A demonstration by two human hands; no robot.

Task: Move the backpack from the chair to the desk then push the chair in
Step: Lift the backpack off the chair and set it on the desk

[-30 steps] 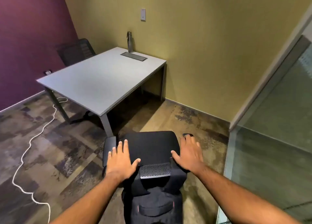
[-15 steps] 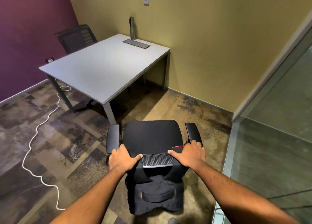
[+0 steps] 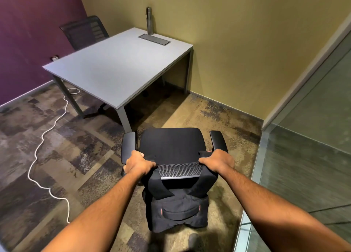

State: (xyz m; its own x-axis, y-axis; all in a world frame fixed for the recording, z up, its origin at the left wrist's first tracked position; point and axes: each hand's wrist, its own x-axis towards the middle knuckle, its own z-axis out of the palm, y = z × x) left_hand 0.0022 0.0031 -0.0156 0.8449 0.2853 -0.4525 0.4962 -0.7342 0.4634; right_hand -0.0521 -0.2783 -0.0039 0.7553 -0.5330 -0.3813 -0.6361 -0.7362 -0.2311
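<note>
A black office chair (image 3: 171,145) stands in front of me, its seat facing the grey desk (image 3: 117,69). A black backpack (image 3: 178,211) hangs behind the backrest, with its two straps looped over the mesh top edge. My left hand (image 3: 139,163) is closed around the left strap at the left corner of the backrest. My right hand (image 3: 218,160) is closed around the right strap at the right corner. The fingertips of both hands are hidden over the edge.
A metal bottle (image 3: 149,20) and a cable hatch (image 3: 154,39) sit at the desk's far end. A second dark chair (image 3: 85,32) stands behind the desk. A white cable (image 3: 45,135) trails across the carpet on the left. A glass wall (image 3: 307,156) runs close on the right.
Both hands lay flat and open on the top corners of the backrest; now their fingers have curled shut around the straps there. The backpack still hangs on the chair.
</note>
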